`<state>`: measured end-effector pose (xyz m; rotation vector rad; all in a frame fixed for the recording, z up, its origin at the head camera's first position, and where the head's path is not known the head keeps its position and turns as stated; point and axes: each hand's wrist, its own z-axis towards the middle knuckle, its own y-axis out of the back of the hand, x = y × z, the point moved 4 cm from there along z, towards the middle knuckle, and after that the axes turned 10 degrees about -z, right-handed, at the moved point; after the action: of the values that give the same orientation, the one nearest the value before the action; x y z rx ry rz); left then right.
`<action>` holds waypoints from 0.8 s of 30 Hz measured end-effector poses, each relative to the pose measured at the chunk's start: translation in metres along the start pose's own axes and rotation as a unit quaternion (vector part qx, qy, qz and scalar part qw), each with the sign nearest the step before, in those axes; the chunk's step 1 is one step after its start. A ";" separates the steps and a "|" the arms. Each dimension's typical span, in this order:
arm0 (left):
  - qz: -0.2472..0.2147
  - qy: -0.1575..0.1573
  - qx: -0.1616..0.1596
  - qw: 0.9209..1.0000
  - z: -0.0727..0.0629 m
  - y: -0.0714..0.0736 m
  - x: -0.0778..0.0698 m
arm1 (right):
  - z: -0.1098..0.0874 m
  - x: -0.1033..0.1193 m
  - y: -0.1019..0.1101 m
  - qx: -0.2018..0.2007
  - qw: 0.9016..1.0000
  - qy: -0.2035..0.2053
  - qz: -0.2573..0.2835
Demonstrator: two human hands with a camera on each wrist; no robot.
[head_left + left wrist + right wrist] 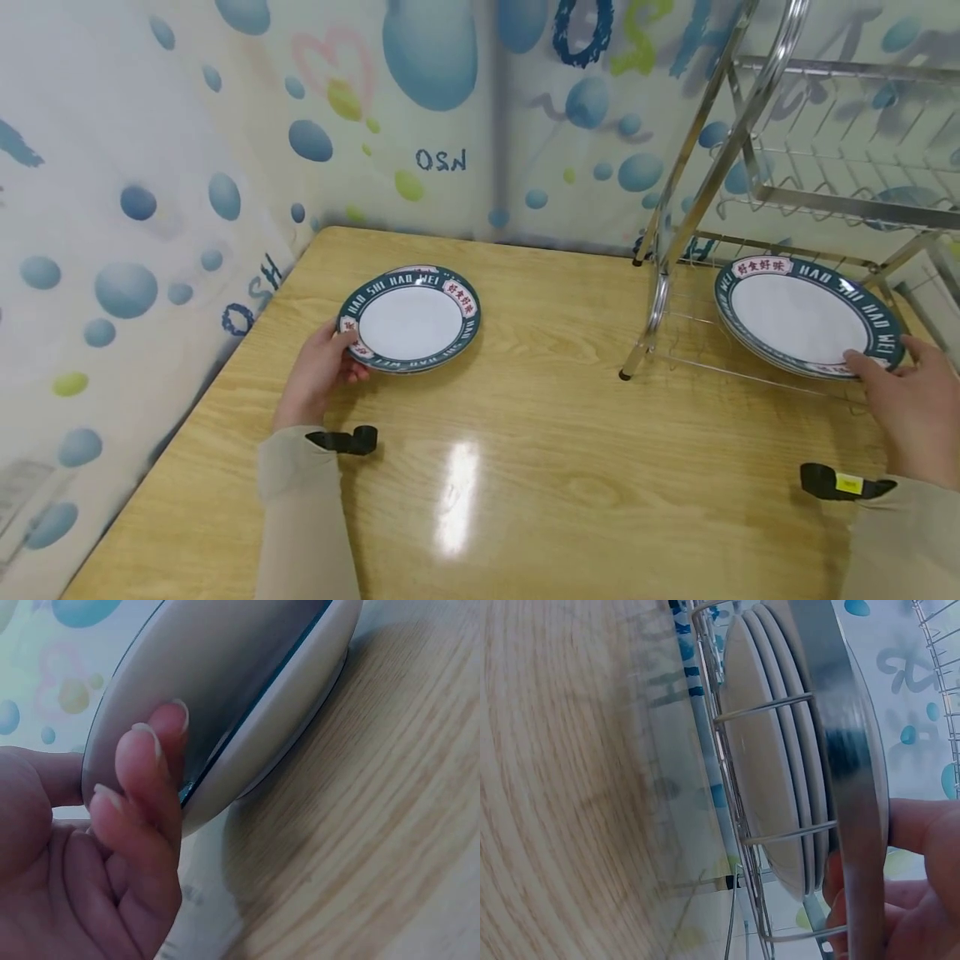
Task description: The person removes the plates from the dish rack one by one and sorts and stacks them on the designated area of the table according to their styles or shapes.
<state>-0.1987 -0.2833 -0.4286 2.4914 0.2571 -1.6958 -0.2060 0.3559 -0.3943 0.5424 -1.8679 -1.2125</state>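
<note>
Head view: a teal-rimmed plate (409,323) is pinched at its near-left edge by the left hand (318,371), thumb on top and fingers beneath, above the wood-grain table (525,417). In the left wrist view, a lower plate (289,705) is seen beneath it; the upper edge is raised, presumably so that the two can be parted by the fingers. Well apart from it, a matching plate (798,315) is gripped by the rim in the right hand (911,396), at the lower tier of the metal dish rack (750,117). In the right wrist view, stacked plates (761,750) are shown behind the tier's side wires, by which sliding is probably prevented. Rims are likely grasped so that the white centres are left untouched. Whether the matching plate touches that stack cannot be told.
</note>
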 end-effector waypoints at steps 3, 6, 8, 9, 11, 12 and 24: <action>-0.004 0.007 0.000 1.000 0.000 -0.001 0.002 | 0.002 -0.003 0.001 0.008 1.000 -0.014 0.002; -0.002 0.011 -0.002 1.000 -0.001 -0.004 0.001 | 0.002 -0.006 0.002 0.019 0.999 -0.032 0.004; 0.004 0.008 -0.006 1.000 -0.001 -0.003 0.002 | 0.000 -0.007 0.003 0.030 0.999 -0.041 -0.008; 0.009 0.007 -0.010 1.000 -0.001 -0.003 0.002 | 0.000 -0.007 0.003 0.036 0.998 -0.044 -0.007; 0.020 0.007 -0.022 1.000 -0.001 -0.002 0.002 | -0.001 -0.005 0.003 0.041 0.998 -0.046 -0.012; 0.026 0.004 -0.027 0.999 0.001 0.001 0.003 | -0.001 -0.004 0.002 0.041 0.998 -0.042 -0.018; 0.096 0.001 -0.053 0.994 0.000 0.003 0.003 | 0.000 0.002 -0.001 0.009 0.999 -0.021 0.031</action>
<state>-0.1974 -0.2862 -0.4314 2.3561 0.1008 -1.5624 -0.2071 0.3542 -0.3949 0.4692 -1.9182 -1.1767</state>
